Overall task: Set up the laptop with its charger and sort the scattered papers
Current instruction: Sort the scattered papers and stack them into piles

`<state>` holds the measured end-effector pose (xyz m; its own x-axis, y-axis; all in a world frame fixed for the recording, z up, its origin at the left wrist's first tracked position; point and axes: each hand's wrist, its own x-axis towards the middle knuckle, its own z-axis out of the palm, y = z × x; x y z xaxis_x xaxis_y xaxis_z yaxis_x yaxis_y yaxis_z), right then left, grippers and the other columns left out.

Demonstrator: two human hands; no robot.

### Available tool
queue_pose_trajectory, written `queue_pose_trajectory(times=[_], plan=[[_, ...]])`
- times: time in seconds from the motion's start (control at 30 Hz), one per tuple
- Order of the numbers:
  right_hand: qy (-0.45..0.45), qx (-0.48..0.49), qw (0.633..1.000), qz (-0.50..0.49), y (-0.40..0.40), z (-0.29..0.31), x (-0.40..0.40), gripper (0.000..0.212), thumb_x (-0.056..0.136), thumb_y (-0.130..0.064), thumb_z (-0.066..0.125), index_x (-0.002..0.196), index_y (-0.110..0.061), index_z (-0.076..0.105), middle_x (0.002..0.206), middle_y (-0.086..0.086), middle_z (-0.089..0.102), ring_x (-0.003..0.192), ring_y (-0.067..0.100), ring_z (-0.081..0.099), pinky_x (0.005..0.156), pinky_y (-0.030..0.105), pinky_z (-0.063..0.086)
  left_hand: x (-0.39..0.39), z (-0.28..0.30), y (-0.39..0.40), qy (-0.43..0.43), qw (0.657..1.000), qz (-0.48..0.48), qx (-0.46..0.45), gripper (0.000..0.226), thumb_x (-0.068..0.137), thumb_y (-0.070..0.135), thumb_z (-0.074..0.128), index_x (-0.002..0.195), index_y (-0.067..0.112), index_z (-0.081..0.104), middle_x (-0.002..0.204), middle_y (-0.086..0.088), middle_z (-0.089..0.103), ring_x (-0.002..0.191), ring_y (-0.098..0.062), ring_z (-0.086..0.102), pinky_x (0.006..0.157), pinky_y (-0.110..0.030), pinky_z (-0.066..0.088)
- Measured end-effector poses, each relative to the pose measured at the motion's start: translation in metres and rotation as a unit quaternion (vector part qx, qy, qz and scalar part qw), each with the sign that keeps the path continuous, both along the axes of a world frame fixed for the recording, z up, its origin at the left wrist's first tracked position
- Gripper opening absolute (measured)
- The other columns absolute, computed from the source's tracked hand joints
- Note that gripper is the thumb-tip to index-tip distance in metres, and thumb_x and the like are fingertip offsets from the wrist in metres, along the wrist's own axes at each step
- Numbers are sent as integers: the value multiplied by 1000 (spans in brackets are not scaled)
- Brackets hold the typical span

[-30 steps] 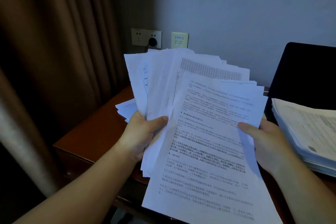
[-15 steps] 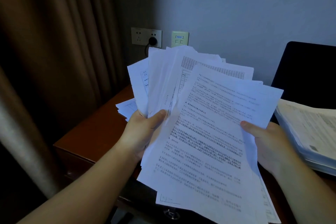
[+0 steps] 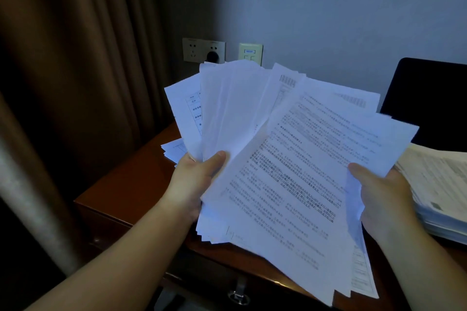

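a brown curtain (image 3: 75, 83) filled the 9 o'clock side of the view, and a pale wall (image 3: 328, 20) took the 12 to 2 o'clock part. below them a reddish wooden desk (image 3: 131, 189) ran from 8 o'clock toward 4 o'clock. the fanned sheaf of papers (image 3: 290, 184) sat at the centre, raised above the desk and spread wide toward 12 o'clock, its front sheet printed with dense lines of text. at 3 o'clock the dark laptop screen (image 3: 429, 98) stood upright against the wall, with a thick stack of printed sheets (image 3: 442, 184) lying just under it. the left hand (image 3: 194, 179) gripped the fan's lower left part, thumb pressed over the front and fingers hidden behind. the right hand (image 3: 379, 199) pinched the front sheet's right edge, thumb on top. a few loose sheets (image 3: 174, 151) lay on the desk just beyond the left hand. at 12 o'clock a wall socket (image 3: 203, 50) carried a dark plug (image 3: 213, 56), and a small pale wall plate (image 3: 250, 53) sat just beside it.
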<state>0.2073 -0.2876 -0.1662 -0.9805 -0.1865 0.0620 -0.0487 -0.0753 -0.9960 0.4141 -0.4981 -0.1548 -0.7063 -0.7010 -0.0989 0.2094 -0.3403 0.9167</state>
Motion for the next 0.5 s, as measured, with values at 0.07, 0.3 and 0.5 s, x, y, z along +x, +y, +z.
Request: queue_pose_trajectory(times=[0.07, 0.3, 0.5], plan=[[-56, -53, 992, 95, -2, -1, 1, 41, 97, -4, 63, 134, -20, 64, 130, -7, 68, 120, 19, 62, 107, 44, 44, 2, 1, -2, -29, 999, -6, -29, 23, 94, 18, 74, 116, 24, 71, 100, -14, 78, 92, -38, 76, 86, -58, 60], [-87, -50, 988, 113, 1, 1, -1, 34, 96, -5, 63, 124, -23, 68, 125, -6, 70, 117, 17, 64, 101, 39, 47, 0, -1, 0, -1, 1000, 0, -9, 21, 99, 21, 65, 119, 22, 71, 101, -11, 79, 87, -31, 77, 77, -45, 60], [-96, -97, 982, 129, 2, 6, 0, 37, 99, 1, 54, 128, -19, 65, 130, -2, 68, 117, 19, 64, 99, 40, 47, 2, 0, 0, 10, 1000, 9, 3, 19, 97, 23, 68, 115, 24, 73, 98, -10, 78, 86, -31, 76, 76, -45, 61]])
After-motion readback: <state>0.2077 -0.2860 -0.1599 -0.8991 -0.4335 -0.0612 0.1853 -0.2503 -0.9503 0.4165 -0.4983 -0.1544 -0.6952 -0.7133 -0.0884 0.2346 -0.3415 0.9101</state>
